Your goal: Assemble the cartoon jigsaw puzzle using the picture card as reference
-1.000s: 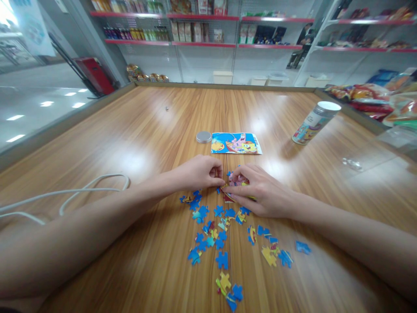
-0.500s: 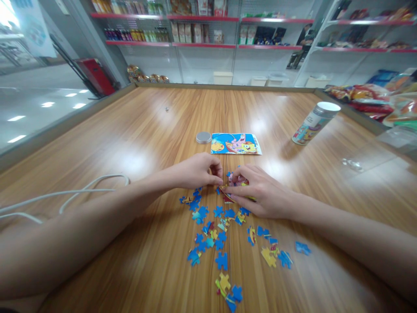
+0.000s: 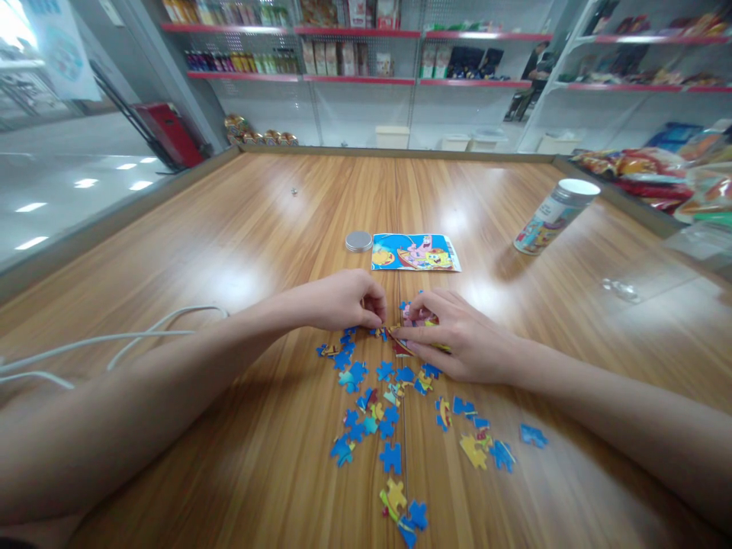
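My left hand (image 3: 357, 300) is closed in a pinch on a small blue and yellow puzzle piece (image 3: 377, 332), which lies low at its fingertips. Just to the right, my right hand (image 3: 460, 335) lies with its fingers stretched over a partly joined section of puzzle (image 3: 401, 348), touching it and hiding much of it. Pink, red and yellow parts show between the fingers. Loose jigsaw pieces (image 3: 391, 457), mostly blue with some yellow, are scattered below both hands. Beyond the hands is the picture card (image 3: 415, 252) with cartoon figures on blue.
A round metal lid (image 3: 358, 242) lies left of the card. The printed cardboard can (image 3: 552, 217) stands open at the right. A white cable (image 3: 165, 332) runs over the wooden table (image 3: 274, 244) near my left forearm. Shelves and packaged goods stand behind.
My left hand has moved slightly left, and a blue and yellow piece now shows under its fingertips. The right hand stays over the joined pieces.
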A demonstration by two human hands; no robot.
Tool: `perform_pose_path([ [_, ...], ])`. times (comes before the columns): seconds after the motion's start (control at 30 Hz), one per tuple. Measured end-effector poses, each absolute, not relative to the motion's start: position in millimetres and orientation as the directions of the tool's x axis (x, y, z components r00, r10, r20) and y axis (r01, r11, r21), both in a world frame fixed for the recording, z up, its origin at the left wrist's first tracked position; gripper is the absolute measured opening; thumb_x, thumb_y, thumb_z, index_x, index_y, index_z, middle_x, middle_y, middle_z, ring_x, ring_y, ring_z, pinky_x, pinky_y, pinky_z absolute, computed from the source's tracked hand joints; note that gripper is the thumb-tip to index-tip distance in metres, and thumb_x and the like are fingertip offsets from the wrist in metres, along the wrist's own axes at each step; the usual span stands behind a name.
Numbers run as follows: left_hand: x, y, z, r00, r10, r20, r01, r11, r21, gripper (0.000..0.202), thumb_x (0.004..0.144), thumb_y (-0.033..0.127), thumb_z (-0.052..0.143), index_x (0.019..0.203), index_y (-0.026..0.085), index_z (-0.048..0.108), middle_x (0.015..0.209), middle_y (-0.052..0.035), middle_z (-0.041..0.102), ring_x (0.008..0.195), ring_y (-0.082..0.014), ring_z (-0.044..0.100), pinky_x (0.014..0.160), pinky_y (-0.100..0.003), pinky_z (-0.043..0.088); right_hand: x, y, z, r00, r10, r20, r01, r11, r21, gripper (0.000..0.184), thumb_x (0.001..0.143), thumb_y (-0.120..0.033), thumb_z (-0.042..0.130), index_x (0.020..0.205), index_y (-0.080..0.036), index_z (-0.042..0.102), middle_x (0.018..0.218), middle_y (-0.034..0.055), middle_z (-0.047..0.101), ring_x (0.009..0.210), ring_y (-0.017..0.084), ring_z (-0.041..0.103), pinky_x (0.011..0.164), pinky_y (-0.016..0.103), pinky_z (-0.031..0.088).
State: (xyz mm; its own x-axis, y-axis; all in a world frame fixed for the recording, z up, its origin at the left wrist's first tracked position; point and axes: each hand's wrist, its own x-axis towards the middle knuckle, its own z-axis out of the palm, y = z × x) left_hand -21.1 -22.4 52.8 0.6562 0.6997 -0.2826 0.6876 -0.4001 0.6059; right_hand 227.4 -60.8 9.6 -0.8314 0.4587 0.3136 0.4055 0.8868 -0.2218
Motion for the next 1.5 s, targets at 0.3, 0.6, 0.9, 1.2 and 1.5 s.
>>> perform_pose_path([
  [0.3,-21.7,-24.2,49.1,0.663,0.695,-0.280,0.694,-0.430,0.577,0.008,0.078,0.021,0.069,0.078,0.016,0.074,0.069,-0.0001,0.070,0.061,-0.0118,0.060,0.057,-0.022,0.040,227.9,-59.6,9.4,-0.830,0.439,0.345,0.385,0.897,-0.216,0.027,0.100,-0.030,0.058,0.121,-0.023,0.072,0.107,0.0118,0.059,0.101,0.023,0.054,0.086,0.041,0.046],
  [0.6,-24.6,-19.7,55.7,0.668,0.671,-0.320,0.687,-0.392,0.611,0.014,0.080,0.019,0.064,0.088,0.015,0.075,0.077,-0.0026,0.074,0.069,-0.0148,0.065,0.062,-0.022,0.045,228.0,-59.3,7.8,-0.796,0.462,0.392,0.371,0.883,-0.287,0.024,0.097,-0.027,0.060,0.117,-0.023,0.073,0.106,0.0103,0.060,0.100,0.023,0.057,0.086,0.041,0.049],
  [0.9,-27.6,-14.5,54.5,0.618,0.736,-0.277,0.753,-0.452,0.478,0.011,0.080,0.015,0.062,0.080,0.016,0.072,0.075,-0.0008,0.071,0.068,-0.0137,0.062,0.063,-0.023,0.042,236.5,-48.1,4.9,-0.478,0.554,0.682,0.462,0.819,-0.341,0.020,0.086,-0.009,0.062,0.099,-0.020,0.073,0.087,0.0053,0.063,0.082,0.020,0.060,0.075,0.037,0.049],
  [1.2,-21.7,-19.2,28.1,0.750,0.582,0.313,0.454,-0.798,0.395,0.028,0.089,0.042,0.069,0.104,0.018,0.072,0.113,-0.0102,0.067,0.107,-0.0231,0.058,0.098,-0.038,0.046,231.4,-64.3,11.4,-0.643,0.457,0.614,0.399,0.885,-0.241,0.014,0.089,-0.015,0.064,0.100,-0.019,0.072,0.085,0.0046,0.065,0.080,0.019,0.058,0.078,0.038,0.043],
  [1.5,-23.0,-13.9,1.9,0.866,0.391,0.311,0.270,-0.890,0.367,0.041,0.096,0.029,0.061,0.136,0.025,0.062,0.143,-0.0065,0.060,0.136,-0.0280,0.043,0.121,-0.051,0.026,219.5,-89.1,21.0,-0.836,0.385,0.392,0.295,0.916,-0.271,0.018,0.095,-0.025,0.059,0.107,-0.019,0.071,0.093,0.0072,0.063,0.092,0.021,0.056,0.086,0.039,0.041],
])
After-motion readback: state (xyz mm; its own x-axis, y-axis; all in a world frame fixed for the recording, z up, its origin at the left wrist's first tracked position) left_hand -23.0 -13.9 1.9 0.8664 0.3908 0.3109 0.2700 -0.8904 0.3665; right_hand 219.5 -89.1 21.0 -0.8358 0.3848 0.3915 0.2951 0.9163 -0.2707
